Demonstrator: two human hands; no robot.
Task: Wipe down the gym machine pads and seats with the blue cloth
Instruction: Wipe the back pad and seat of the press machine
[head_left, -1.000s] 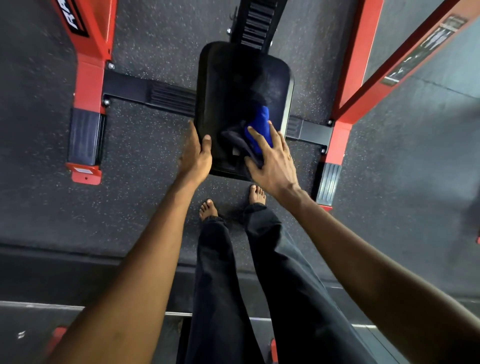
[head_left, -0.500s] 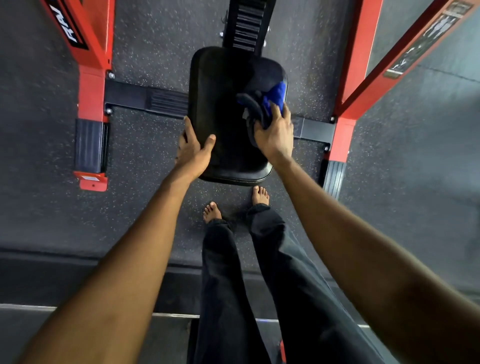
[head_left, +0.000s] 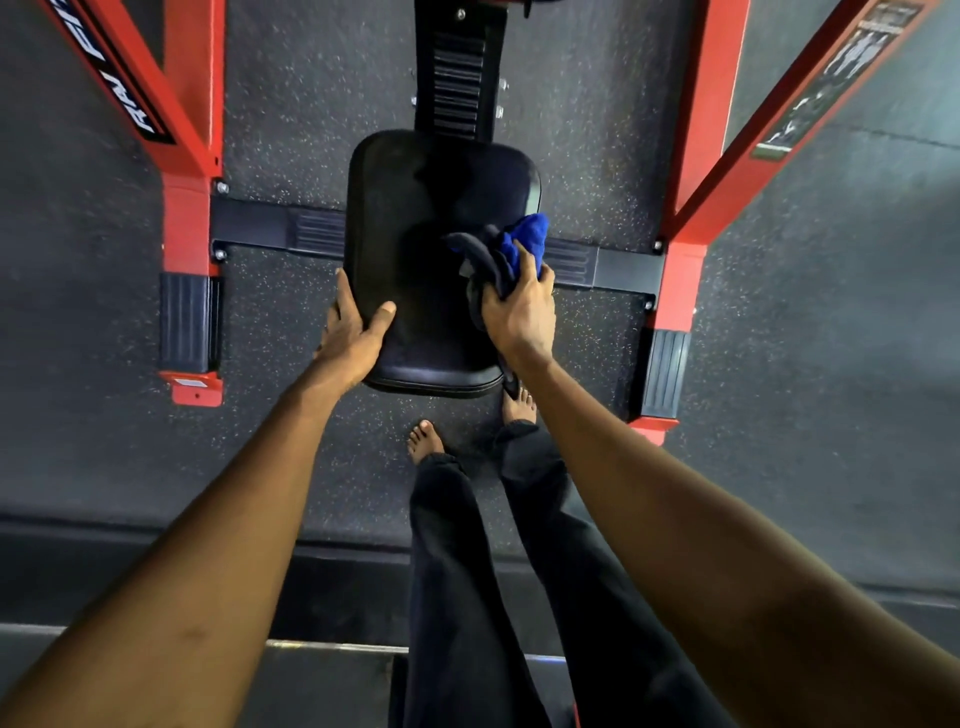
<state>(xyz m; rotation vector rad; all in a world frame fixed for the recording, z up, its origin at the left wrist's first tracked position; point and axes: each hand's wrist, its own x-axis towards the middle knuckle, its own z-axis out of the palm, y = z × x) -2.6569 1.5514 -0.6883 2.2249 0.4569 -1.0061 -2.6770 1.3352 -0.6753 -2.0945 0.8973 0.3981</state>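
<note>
A black padded seat (head_left: 415, 208) of a red-framed gym machine lies below me. My left hand (head_left: 353, 332) grips the seat's near left edge, thumb on top of the pad. My right hand (head_left: 519, 312) holds the bunched blue cloth (head_left: 524, 241) against the seat's right side, fingers curled round it. Part of the cloth looks dark and hangs down past the seat's near right corner.
Red frame posts (head_left: 189, 234) (head_left: 680, 260) stand left and right of the seat, joined by a black crossbar (head_left: 270, 228). A black ribbed rail (head_left: 457, 83) runs away behind the seat. My bare feet (head_left: 426, 439) stand on speckled rubber floor just in front of the seat.
My right hand swept the cloth from the seat's near middle up to its right side and now sits slightly lower on that edge. The left hand kept its grip on the left edge.
</note>
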